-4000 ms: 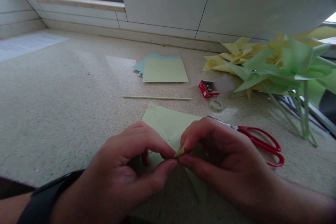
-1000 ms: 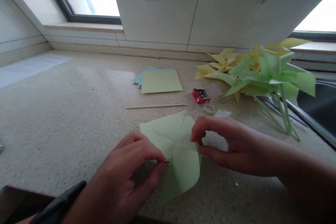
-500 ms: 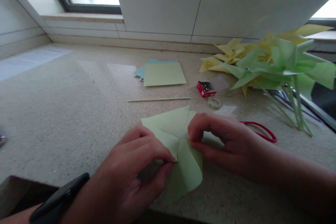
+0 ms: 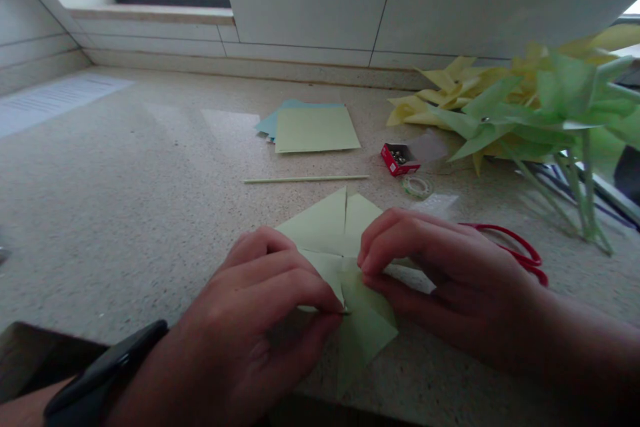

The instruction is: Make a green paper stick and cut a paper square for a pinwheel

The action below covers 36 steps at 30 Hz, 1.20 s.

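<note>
A light green paper square (image 4: 327,223), cut from its corners and partly folded, lies on the speckled counter (image 4: 125,200) in front of me. My left hand (image 4: 265,310) pinches the folded tips at the paper's middle between thumb and forefinger. My right hand (image 4: 430,273) grips another flap of the same sheet just to the right of the middle, bending it inward. A black band sits on my left wrist.
Red-handled scissors (image 4: 520,255) lie behind my right hand. Farther back are a thin stick (image 4: 305,179), a stack of green and blue sheets (image 4: 313,127), a red box of pins (image 4: 399,158), a tape roll (image 4: 417,185) and a heap of yellow and green pinwheels (image 4: 520,113).
My right hand has brought a flap from the sheet's right side in toward the middle, where my left hand keeps pinching. The looped lower flap now lies flatter.
</note>
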Each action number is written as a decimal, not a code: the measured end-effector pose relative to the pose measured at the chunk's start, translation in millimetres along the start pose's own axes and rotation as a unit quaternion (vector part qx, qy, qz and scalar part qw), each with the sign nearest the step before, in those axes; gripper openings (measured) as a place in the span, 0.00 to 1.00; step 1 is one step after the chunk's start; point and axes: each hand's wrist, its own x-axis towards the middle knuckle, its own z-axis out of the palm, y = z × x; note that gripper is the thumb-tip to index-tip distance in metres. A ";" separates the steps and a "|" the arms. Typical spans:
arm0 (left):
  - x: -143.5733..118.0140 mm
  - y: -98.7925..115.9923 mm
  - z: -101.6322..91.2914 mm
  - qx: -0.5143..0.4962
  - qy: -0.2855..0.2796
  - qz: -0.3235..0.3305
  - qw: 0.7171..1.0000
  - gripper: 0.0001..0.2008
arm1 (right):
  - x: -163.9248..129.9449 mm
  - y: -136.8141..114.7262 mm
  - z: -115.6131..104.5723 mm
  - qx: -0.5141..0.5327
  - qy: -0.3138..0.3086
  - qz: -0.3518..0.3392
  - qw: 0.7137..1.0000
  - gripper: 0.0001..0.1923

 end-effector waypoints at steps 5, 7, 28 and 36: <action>-0.7 0.3 -2.5 -0.004 -0.006 0.012 1.000 0.10 | -2.8 -3.5 0.3 -0.021 -0.009 -0.043 0.999 0.09; -0.3 -0.5 -3.1 -0.015 -0.007 0.003 1.000 0.09 | -4.4 -6.1 -0.8 -0.028 -0.022 -0.051 0.998 0.10; -3.2 3.3 -5.8 0.049 0.013 0.034 0.998 0.08 | -13.5 -13.7 -7.7 -0.034 -0.050 -0.075 0.995 0.07; -0.7 1.7 -2.2 0.064 -0.004 0.045 0.997 0.07 | -16.2 -16.0 -2.5 -0.028 -0.034 -0.066 0.997 0.07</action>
